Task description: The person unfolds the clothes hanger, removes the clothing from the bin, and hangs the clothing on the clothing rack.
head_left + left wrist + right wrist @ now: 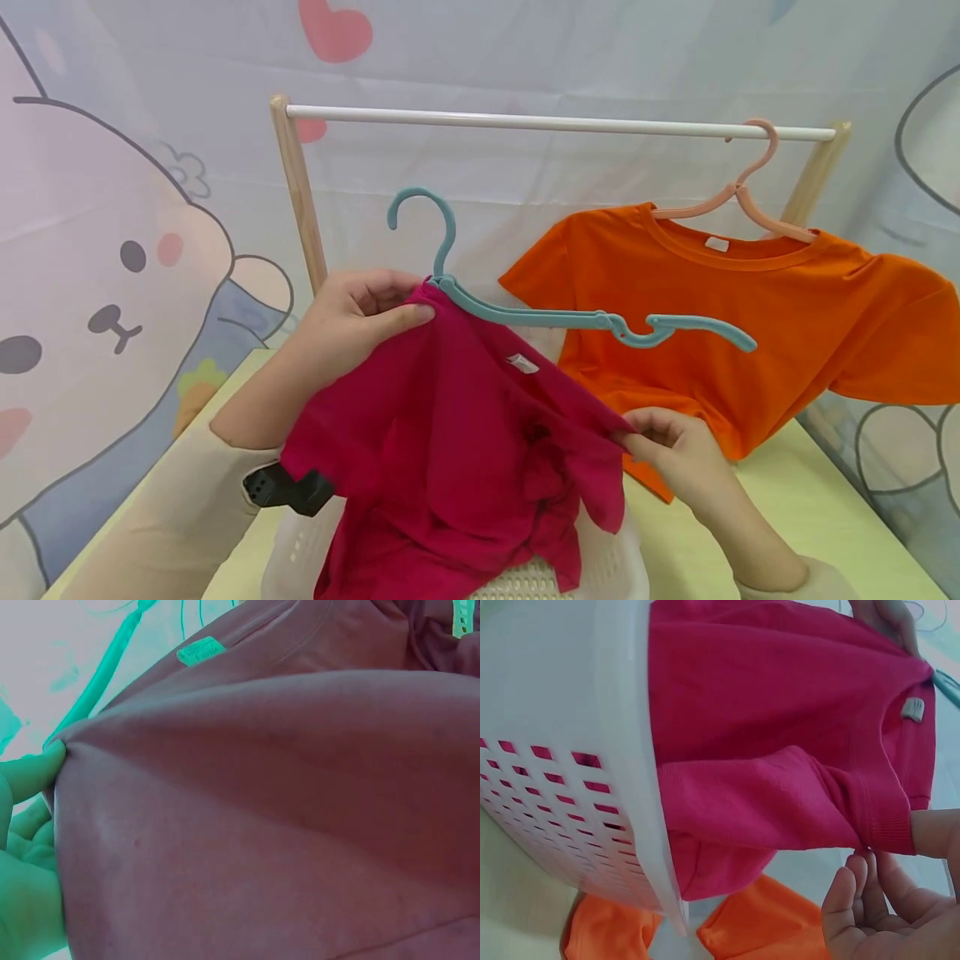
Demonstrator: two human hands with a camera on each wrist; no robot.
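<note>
A magenta T-shirt (465, 425) with a white neck label hangs between both hands, its lower part in a white basket (626, 546). My left hand (356, 325) pinches the shirt at the neckline, close to the hook base of a blue-green hanger (532, 317). One arm of the hanger extends right, outside the shirt; the other is hidden by cloth and hand. With thumb and fingers, my right hand (675, 450) pinches the other side of the neckline and draws it down to the right. The ribbed collar (891, 829) shows between those fingers in the right wrist view.
Behind stands a rack with a white rail (525, 122) and wooden posts. An orange T-shirt (675, 308) hangs there on a pink hanger (772, 221), its hem reaching the yellow tabletop (795, 517). A printed cloth backdrop (480, 50) covers the wall.
</note>
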